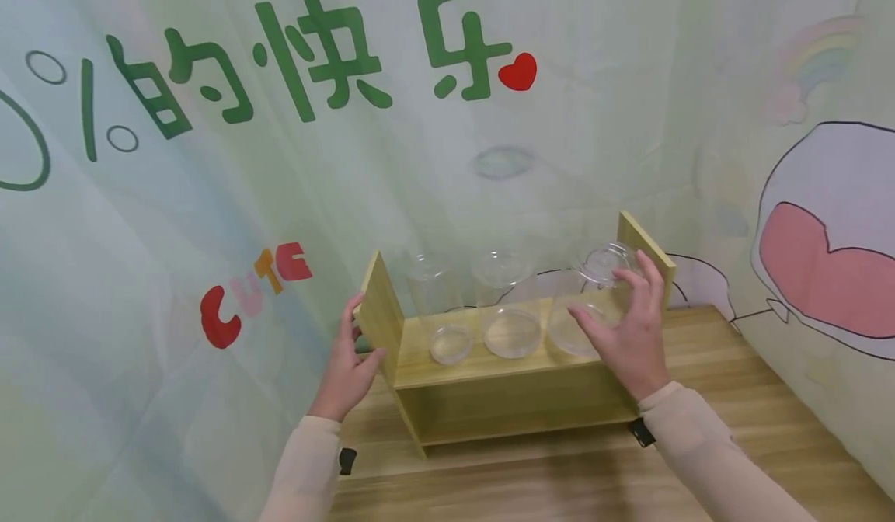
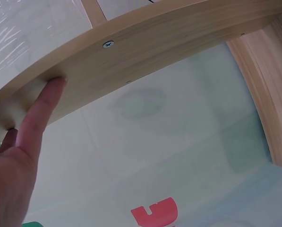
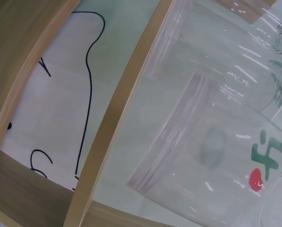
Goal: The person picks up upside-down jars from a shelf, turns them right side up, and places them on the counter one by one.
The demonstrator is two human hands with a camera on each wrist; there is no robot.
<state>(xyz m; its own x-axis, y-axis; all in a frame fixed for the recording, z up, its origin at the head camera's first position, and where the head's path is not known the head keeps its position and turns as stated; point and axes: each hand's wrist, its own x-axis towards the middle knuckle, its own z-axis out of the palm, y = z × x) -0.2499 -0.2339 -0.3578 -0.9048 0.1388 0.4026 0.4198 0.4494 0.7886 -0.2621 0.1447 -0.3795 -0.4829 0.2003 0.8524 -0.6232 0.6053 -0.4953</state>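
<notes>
A two-tier wooden shelf [image 1: 517,374] stands on a wood-grain surface. My left hand [image 1: 346,378] grips its left side panel, thumb at the front edge and fingers on the outer face. In the left wrist view, a finger [image 2: 39,111] presses the wood near a screw. Three clear jars stand on the upper board: a narrow left jar [image 1: 433,304], a middle jar [image 1: 506,304] and a right jar [image 1: 580,328]. The right wrist view shows a ridged band at a jar's [image 3: 178,142] shelf end. My right hand [image 1: 636,328] is at the right jar, thumb and fingers spread apart by its upper part.
Printed curtains [image 1: 587,141] hang behind and to the left, close to the shelf. The right side panel [image 1: 646,254] rises beside the right jar. The wood-grain surface [image 1: 713,390] extends in front and to the right. Dark wrist pieces [image 1: 642,432] sit at my sleeves.
</notes>
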